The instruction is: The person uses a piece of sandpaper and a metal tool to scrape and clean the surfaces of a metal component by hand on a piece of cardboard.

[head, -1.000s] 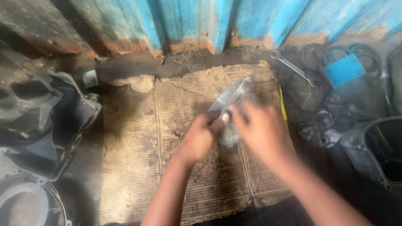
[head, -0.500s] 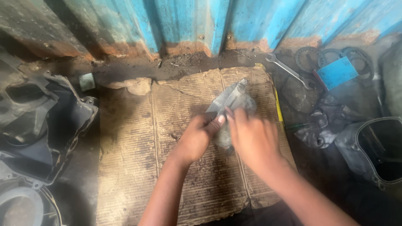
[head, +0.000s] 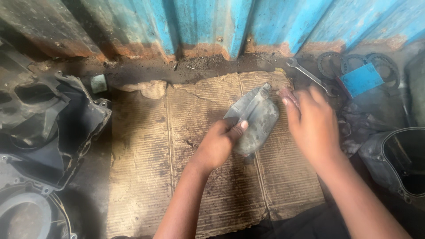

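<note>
— Two hands over the cardboard, yes? What have you got in them?

— Your left hand (head: 219, 144) is closed on a grey, grimy metal part (head: 255, 120), thumb pressed on its flat face, holding it tilted above the worn cardboard sheet (head: 146, 168) on the floor. Your right hand (head: 312, 124) is just beside the part's right edge, fingers loosely curled; you grip nothing with it, and I cannot tell whether it touches the part.

— Where does the part point?

— Its narrow end points up toward the blue corrugated wall (head: 212, 22); the broad end sits by your left thumb.

— And around you?

— To your right, a combination spanner (head: 310, 76) lies on the ground near the wall, with a blue card (head: 362, 79) and round gaskets (head: 330, 64) just past it. A dark casing (head: 405, 163) sits at the right edge. On your left, black engine covers (head: 48, 128) lie well apart from your hands.
</note>
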